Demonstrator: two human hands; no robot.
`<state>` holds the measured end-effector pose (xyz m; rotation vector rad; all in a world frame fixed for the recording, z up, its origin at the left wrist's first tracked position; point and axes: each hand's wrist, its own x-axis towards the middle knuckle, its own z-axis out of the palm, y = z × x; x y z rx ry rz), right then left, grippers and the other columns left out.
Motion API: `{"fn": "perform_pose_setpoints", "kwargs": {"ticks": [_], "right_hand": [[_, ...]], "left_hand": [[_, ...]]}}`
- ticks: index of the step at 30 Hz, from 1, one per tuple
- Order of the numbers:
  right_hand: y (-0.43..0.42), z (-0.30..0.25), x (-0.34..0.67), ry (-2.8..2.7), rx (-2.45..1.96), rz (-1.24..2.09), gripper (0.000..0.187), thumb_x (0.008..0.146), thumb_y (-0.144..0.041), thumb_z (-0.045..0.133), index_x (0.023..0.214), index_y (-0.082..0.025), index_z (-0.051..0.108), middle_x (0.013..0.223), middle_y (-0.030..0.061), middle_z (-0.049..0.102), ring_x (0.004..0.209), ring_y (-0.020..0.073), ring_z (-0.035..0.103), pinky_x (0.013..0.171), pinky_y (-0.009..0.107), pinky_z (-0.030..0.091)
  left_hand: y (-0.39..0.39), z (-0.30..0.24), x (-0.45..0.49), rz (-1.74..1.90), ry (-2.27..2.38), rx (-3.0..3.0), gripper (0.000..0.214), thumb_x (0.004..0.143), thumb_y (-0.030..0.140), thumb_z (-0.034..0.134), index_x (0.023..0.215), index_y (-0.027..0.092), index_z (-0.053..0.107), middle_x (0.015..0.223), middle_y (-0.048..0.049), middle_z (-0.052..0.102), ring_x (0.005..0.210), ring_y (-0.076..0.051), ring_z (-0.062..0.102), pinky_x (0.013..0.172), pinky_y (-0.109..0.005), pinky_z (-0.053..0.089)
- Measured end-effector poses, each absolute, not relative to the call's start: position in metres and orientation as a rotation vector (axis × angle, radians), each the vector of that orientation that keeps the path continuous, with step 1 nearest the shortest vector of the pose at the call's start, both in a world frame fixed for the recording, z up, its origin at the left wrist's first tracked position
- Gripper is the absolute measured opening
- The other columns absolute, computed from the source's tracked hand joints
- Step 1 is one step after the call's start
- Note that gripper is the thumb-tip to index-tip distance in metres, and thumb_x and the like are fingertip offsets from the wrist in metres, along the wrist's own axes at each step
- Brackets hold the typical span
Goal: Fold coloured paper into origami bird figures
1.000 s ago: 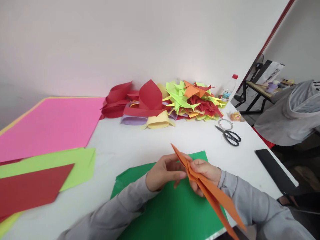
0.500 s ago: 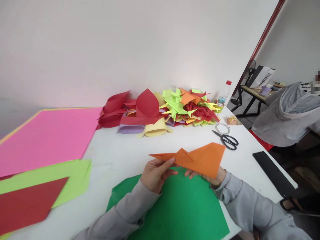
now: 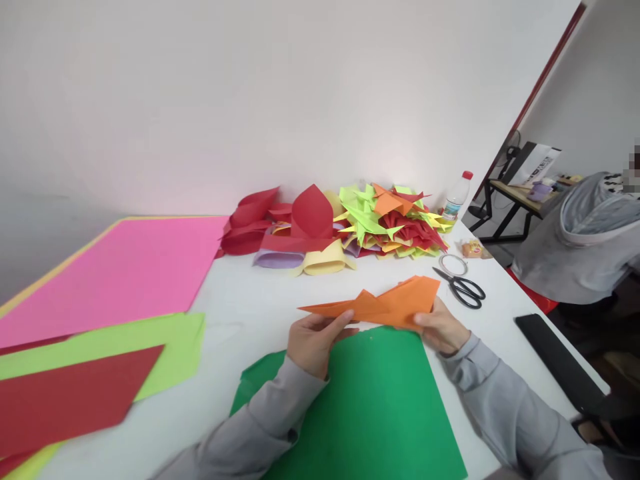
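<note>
A folded orange paper (image 3: pixel 373 307) is held above the table between both my hands. Its long point faces left and its wide end faces right. My left hand (image 3: pixel 316 341) pinches it near the left part, thumb in front. The wide right end sits in my right hand (image 3: pixel 443 327), with the thumb in front and the fingers mostly behind the paper. Beneath my hands lies a large green sheet (image 3: pixel 370 407), its upper left corner bent over.
Folded red, yellow and green paper shapes (image 3: pixel 395 223) pile up against the wall beside red paper hats (image 3: pixel 310 217). Scissors (image 3: pixel 465 290), a tape roll (image 3: pixel 454 265) and a bottle (image 3: pixel 457 197) are right. A pink sheet (image 3: pixel 150 267) lies left. Another person (image 3: pixel 580 240) sits far right.
My right hand has moved from behind the orange paper to its right end, thumb now in front. The paper's wide end has tilted and looks narrower. The view has shifted slightly left.
</note>
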<state>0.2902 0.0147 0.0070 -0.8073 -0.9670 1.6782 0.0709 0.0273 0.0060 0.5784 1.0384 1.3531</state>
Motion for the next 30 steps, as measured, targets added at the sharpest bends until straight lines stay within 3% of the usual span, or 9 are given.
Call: {"fn": "perform_pose_setpoints", "kwargs": {"ticks": [3,9,17,24,27,30], "right_hand": [[0.017,0.001,0.277,-0.935,-0.927,1.582,0.045,0.059,-0.025,0.084,0.101,-0.015,0.069,0.107,0.0111,0.072,0.094,0.0249,0.069,0.090,0.040,0.052],[0.012,-0.002,0.262,-0.921,-0.963,1.528,0.043,0.054,-0.027,0.087,0.091,-0.013,0.072,0.099,0.0097,0.074,0.086,0.0224,0.070,0.082,0.034,0.055],[0.007,-0.004,0.252,-0.911,-1.079,1.622,0.036,0.061,-0.033,0.084,0.085,-0.010,0.072,0.076,0.0075,0.073,0.059,0.0128,0.067,0.054,0.020,0.055],[0.006,-0.001,0.249,-0.878,-1.052,1.517,0.037,0.056,-0.033,0.086,0.083,-0.012,0.072,0.079,0.0063,0.074,0.065,0.0151,0.068,0.058,0.023,0.055],[0.006,0.002,0.249,-0.863,-0.945,1.435,0.040,0.061,-0.037,0.084,0.092,-0.015,0.073,0.092,0.0073,0.074,0.079,0.0194,0.070,0.073,0.031,0.056],[0.007,0.002,0.251,-0.842,-0.881,1.358,0.036,0.064,-0.038,0.082,0.090,-0.015,0.074,0.090,0.0071,0.075,0.081,0.0213,0.069,0.084,0.037,0.053]], "left_hand": [[0.026,0.003,0.072,1.376,1.017,0.564,0.037,0.032,0.025,0.092,0.058,0.010,0.071,0.058,-0.0040,0.071,0.053,-0.016,0.065,0.052,-0.027,0.060],[0.020,-0.005,0.076,1.215,0.971,0.595,0.039,0.042,0.027,0.090,0.075,0.011,0.075,0.077,-0.0066,0.076,0.068,-0.021,0.070,0.058,-0.029,0.062],[0.019,-0.004,0.077,1.291,0.913,0.525,0.034,0.047,0.021,0.090,0.075,0.012,0.073,0.079,-0.0052,0.076,0.070,-0.020,0.071,0.061,-0.025,0.062],[0.023,-0.004,0.075,1.303,0.879,0.482,0.039,0.043,0.016,0.090,0.078,0.015,0.072,0.082,-0.0031,0.075,0.080,-0.023,0.071,0.067,-0.030,0.063],[0.019,-0.003,0.077,1.353,0.895,0.538,0.039,0.043,0.020,0.090,0.078,0.016,0.071,0.082,-0.0017,0.075,0.078,-0.022,0.070,0.065,-0.029,0.063],[0.015,-0.002,0.079,1.366,0.905,0.586,0.041,0.043,0.022,0.090,0.078,0.018,0.071,0.081,0.0000,0.074,0.078,-0.021,0.070,0.063,-0.028,0.063]]}}
